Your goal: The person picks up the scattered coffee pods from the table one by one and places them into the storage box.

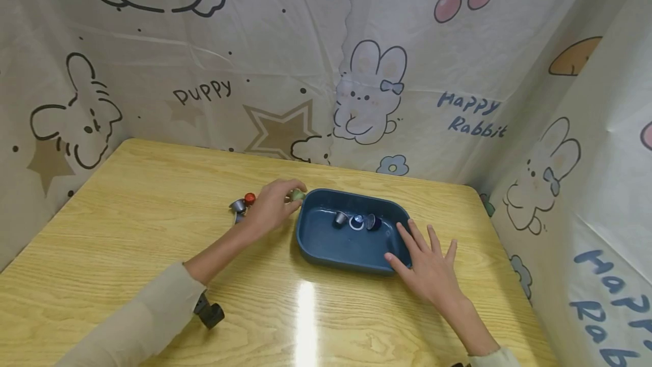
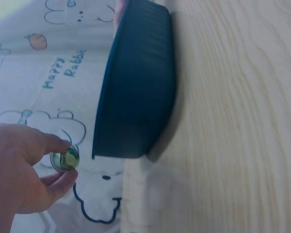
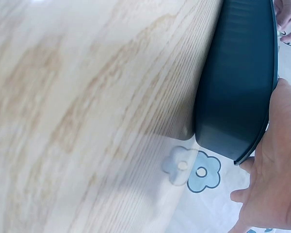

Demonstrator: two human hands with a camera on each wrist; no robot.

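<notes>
Between thumb and fingertips, my left hand (image 1: 271, 204) pinches a green coffee capsule (image 2: 66, 159), raised beside the left end of a dark blue plastic basin (image 1: 336, 259). My right hand (image 1: 432, 268) lies over the basin's right end, fingers spread and fairly straight, touching its rim. Inside the basin are a silver capsule (image 1: 339, 219), a blue capsule with a pale rim (image 1: 356, 222) and a dark blue capsule (image 1: 374, 222). Left of my left hand, a red capsule (image 1: 249, 199) and a grey capsule (image 1: 237, 206) lie on the table, with another partly hidden by that hand.
The basin stands on a light wooden table (image 1: 127, 231). A printed cloth (image 1: 285, 61) hangs behind the table and along its sides. A small black device (image 1: 210, 311) is strapped at the left wrist.
</notes>
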